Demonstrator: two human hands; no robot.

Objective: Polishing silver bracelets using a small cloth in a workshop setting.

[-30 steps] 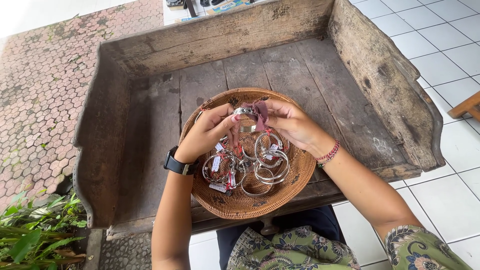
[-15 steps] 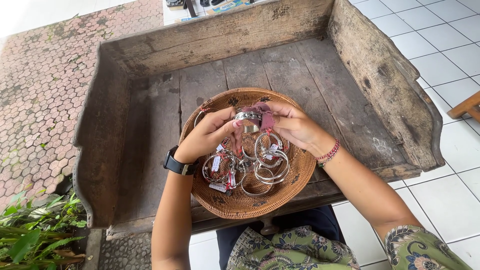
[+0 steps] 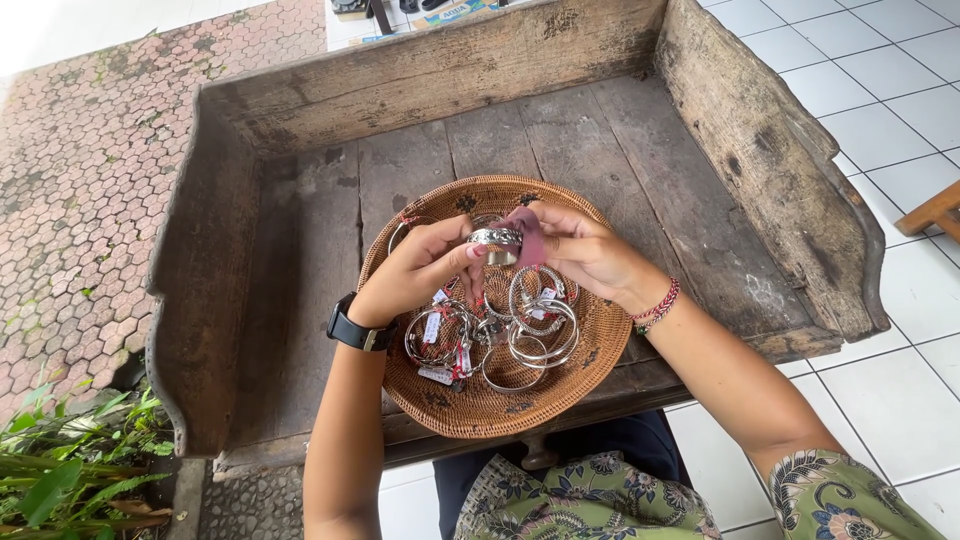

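My left hand (image 3: 420, 268) pinches a wide silver bangle (image 3: 497, 240) above a round woven basket (image 3: 600, 350). A black watch sits on that wrist. My right hand (image 3: 585, 255) presses a small pink cloth (image 3: 527, 232) against the bangle's side; its wrist wears red beaded bracelets. In the basket under my hands lie several silver bangles (image 3: 530, 330) with small paper tags (image 3: 432, 326).
The basket rests on a weathered wooden bench (image 3: 300, 250) with raised back and side walls. White floor tiles (image 3: 880, 80) lie to the right, hexagonal paving (image 3: 80, 170) to the left, green plants (image 3: 60, 470) at the lower left. A wooden edge (image 3: 935, 210) shows at right.
Both hands stay over the basket. The bangle has turned slightly between my fingers and the pink cloth has shifted along its side.
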